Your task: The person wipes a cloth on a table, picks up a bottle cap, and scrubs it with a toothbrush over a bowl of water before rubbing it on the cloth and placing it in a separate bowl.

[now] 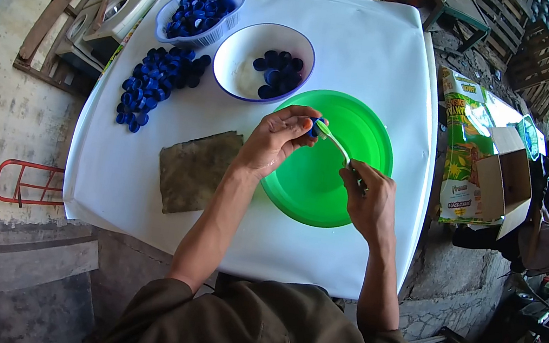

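Above the left rim of a green basin (327, 201), my left hand (275, 140) grips a blue bottle cap (313, 129) between thumb and fingers. My right hand (369, 196) is closed round the handle of a toothbrush (336, 142), white with a green head. The brush head touches the cap. Behind the basin stands a white bowl (234, 59) with a blue rim, holding several blue caps (278, 73) and some whitish liquid or foam. A folded brownish cloth (193, 170) lies left of my left forearm.
A pale basket (220, 39) full of blue caps stands at the table's back left. A pile of loose blue caps (152, 86) lies in front of it. An open cardboard box (500, 180) sits beyond the right edge of the white-covered table (367, 29).
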{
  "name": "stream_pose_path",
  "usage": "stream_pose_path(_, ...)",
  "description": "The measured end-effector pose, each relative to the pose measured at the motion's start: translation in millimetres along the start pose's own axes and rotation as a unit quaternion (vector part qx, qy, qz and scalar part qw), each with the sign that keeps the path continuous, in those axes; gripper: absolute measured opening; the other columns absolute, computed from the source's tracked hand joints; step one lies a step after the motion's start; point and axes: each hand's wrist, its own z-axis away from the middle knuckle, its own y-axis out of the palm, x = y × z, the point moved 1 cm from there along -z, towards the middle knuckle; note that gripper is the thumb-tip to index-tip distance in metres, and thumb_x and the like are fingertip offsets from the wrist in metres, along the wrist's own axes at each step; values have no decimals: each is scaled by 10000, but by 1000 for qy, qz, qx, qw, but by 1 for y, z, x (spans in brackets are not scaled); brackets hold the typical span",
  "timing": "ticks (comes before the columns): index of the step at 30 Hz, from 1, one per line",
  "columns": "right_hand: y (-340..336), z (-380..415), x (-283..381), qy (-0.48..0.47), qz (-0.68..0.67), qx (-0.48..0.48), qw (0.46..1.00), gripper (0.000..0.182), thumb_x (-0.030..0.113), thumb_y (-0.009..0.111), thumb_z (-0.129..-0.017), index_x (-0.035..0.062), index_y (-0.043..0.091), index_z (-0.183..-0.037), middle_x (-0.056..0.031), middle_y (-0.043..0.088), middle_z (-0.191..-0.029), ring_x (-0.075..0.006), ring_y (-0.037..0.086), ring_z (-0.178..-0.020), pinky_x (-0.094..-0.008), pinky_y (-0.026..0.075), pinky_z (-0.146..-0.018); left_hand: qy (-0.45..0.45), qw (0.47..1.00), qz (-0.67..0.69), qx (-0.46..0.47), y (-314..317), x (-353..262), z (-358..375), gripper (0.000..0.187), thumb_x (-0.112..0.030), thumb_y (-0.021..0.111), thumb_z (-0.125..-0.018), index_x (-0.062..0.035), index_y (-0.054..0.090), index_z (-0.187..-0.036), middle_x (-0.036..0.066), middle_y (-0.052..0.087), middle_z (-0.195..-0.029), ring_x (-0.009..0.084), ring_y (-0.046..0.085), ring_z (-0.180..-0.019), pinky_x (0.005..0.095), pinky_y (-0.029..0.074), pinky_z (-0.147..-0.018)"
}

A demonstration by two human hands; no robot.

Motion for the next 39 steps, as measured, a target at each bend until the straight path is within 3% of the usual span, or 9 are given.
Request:
stream_pose_path(4,1,2,1,-13,-17,9,1000,171,76,721,-895,-62,697,-993,-219,700,-829,-354,683,-667,-385,522,-615,-6,1000,8,-4,4,-5,2,305,-54,605,-994,15,602,-1291,88,700,-1141,135,660,-1008,292,557,-905)
stream_pose_path(6,-4,-1,2,33,-10,19,999,175,74,724,-889,-62,694,-996,-225,701,-844,-364,691,-698,-390,528,-627,-6,1000,13,23,0,-2,1,306,-53,597,-996,11,600,-1295,93,696,-1149,136,659,-1010,292,558,-906)
stream_pose_path(13,0,4,-3,-15,-40,7,999,168,72,718,-895,-62,696,-995,-218,695,-815,-351,679,-661,-392,520,-615,11,999,-5,39,-2,0,1,287,-73,588,-1002,-2,629,-1278,145,690,-1199,144,653,-1000,297,561,-888)
stream_pose_path(17,-3,-1,0,9,17,4,1000,157,72,716,-894,-54,694,-985,-221,694,-836,-354,677,-686,-395,515,-621,1,1000,-4,25,0,-1,0,260,-50,586,-999,-6,654,-1245,99,693,-1186,136,654,-1002,283,560,-859)
stream_pose_path(21,5,5,-3,-63,-9,-6,998,165,78,720,-895,-55,695,-992,-216,696,-826,-350,667,-643,-391,509,-600,7,1000,-18,5,-1,1,-1,277,-80,588,-1010,-3,627,-1273,122,697,-1185,145,664,-1003,292,564,-868)
stream_pose_path(24,-3,1,0,9,-1,9,1000,167,79,722,-895,-50,693,-997,-218,701,-847,-358,680,-672,-397,517,-613,-6,1000,-10,17,0,-1,0,299,-97,592,-1014,5,599,-1295,134,696,-1183,156,669,-1012,297,562,-883)
stream_pose_path(31,-1,4,1,-26,-31,-5,999,168,78,724,-891,-57,693,-988,-222,700,-836,-358,682,-667,-393,521,-616,-12,1000,-3,21,3,-4,1,295,-73,596,-1003,-1,608,-1289,73,685,-1150,132,661,-981,278,553,-876)
stream_pose_path(35,-6,0,2,-2,34,-5,999,156,70,724,-885,-45,693,-985,-216,703,-850,-370,687,-708,-400,529,-636,-8,999,-5,42,0,-2,1,278,-79,599,-1004,-11,615,-1272,86,678,-1188,130,654,-994,276,553,-879)
stream_pose_path(39,-1,5,3,-68,4,-9,998,153,73,726,-886,-46,696,-977,-208,697,-809,-361,681,-662,-401,521,-613,-4,1000,-10,14,1,-2,2,276,-64,601,-999,-22,614,-1272,74,675,-1180,125,645,-1000,275,553,-880)
